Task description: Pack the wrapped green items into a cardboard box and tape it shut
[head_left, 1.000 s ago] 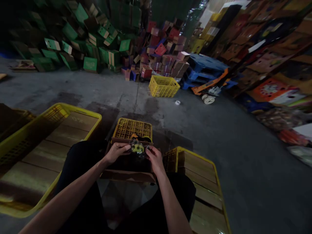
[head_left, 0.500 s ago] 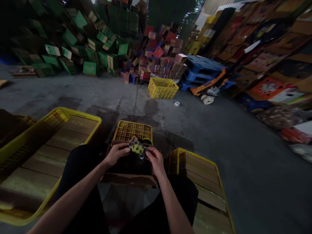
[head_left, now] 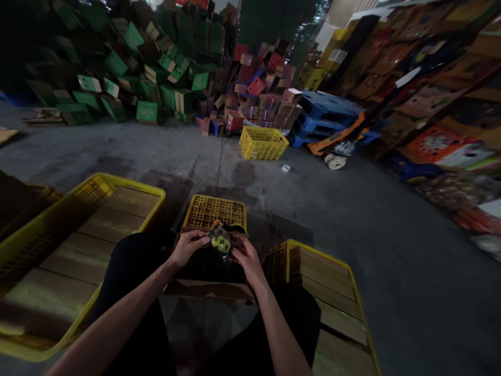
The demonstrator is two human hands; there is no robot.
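A small clear plastic packet (head_left: 221, 243) with a yellow-green, dark-spotted thing inside is held up between my hands. My left hand (head_left: 187, 250) pinches its left edge between thumb and fingers. At the right edge, the thumb and fingers of my right hand (head_left: 248, 261) close on the wrap. What exactly the packet contains is too small to make out. Below both hands, between my knees, sits an open cardboard box (head_left: 209, 289) with a dark inside. A yellow slatted crate (head_left: 215, 210) stands just behind the box.
Long yellow crates with cardboard boxes in them flank me, one at left (head_left: 135, 184) and one at right (head_left: 354, 282). Farther off stand another yellow crate (head_left: 263, 145), a tape-like white ring (head_left: 285, 168), blue pallets (head_left: 329, 107) with an orange pallet jack (head_left: 340, 137), and heaped green boxes (head_left: 147, 110).
The packet has turned a little and its right end hangs lower. My right fingers have shifted inward along its edge. The view has moved slightly.
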